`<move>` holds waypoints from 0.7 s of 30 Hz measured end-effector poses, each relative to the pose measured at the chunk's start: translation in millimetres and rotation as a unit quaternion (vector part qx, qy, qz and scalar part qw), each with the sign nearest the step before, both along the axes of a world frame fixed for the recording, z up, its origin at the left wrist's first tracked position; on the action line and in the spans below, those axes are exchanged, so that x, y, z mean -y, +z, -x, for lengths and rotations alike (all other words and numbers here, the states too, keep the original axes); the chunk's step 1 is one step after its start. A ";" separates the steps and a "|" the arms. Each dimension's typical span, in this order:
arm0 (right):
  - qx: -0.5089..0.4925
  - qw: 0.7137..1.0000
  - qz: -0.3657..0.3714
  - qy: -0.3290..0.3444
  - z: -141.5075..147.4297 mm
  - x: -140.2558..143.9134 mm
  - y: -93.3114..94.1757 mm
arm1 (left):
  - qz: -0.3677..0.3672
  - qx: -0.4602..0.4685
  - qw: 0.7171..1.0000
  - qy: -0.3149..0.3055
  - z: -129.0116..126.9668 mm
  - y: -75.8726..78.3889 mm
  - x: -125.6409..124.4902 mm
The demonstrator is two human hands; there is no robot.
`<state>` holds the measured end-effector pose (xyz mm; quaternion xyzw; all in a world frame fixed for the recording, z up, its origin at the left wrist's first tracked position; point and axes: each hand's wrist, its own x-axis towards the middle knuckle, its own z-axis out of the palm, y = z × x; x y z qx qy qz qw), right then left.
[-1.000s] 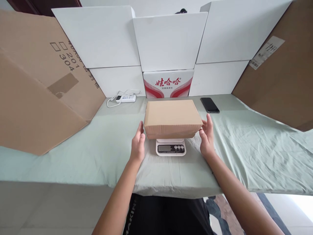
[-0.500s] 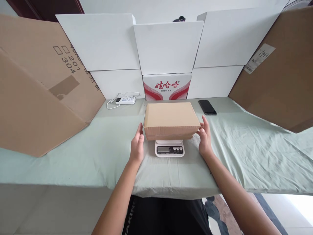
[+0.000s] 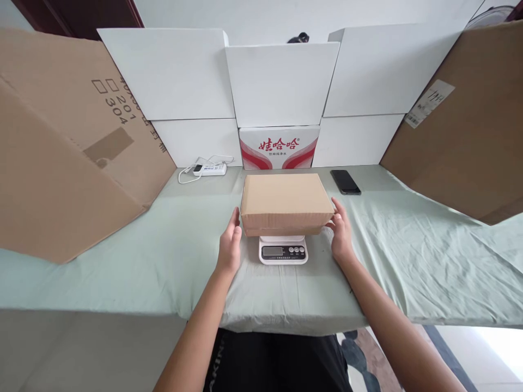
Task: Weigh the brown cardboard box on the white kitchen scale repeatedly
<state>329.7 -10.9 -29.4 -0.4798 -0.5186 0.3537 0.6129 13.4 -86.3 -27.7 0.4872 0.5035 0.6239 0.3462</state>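
A closed brown cardboard box [image 3: 288, 195] lies flat on a small white kitchen scale [image 3: 283, 258], overhanging it on both sides. Below the box's front edge, the scale's grey display and round buttons show; its display looks blank. My left hand [image 3: 230, 242] is upright at the box's left end, fingers stretched out and thumb up, very close to the cardboard. At the right end, my right hand [image 3: 340, 231] has its fingers apart and a little bent, with the tips at the box's corner. Whether either hand presses on the box I cannot tell.
Behind stand white boxes [image 3: 281, 84] and a red-and-white printed carton [image 3: 279, 148]. A white power strip with cable [image 3: 210, 169] lies back left, a black phone [image 3: 345, 182] back right. Large cardboard panels [image 3: 61, 152] flank the green cloth-covered table [image 3: 163, 261].
My right hand's fingers have moved inward, closer to the box's right end. The left hand stays about where it was. The box remains on the scale, and the view has shifted slightly.
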 end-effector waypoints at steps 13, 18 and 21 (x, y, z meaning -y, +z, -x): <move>0.013 1.000 -0.003 0.014 0.4 5.7 4.3 | -0.002 -0.022 1.000 -0.012 -2.3 9.1 1.2; 0.051 0.998 -0.037 0.006 0.0 6.5 1.3 | -0.011 -0.052 0.998 -0.034 -5.5 19.4 4.0; 0.054 0.997 -0.048 0.018 -0.5 6.2 -1.1 | -0.021 -0.060 0.997 -0.045 -7.1 23.3 5.9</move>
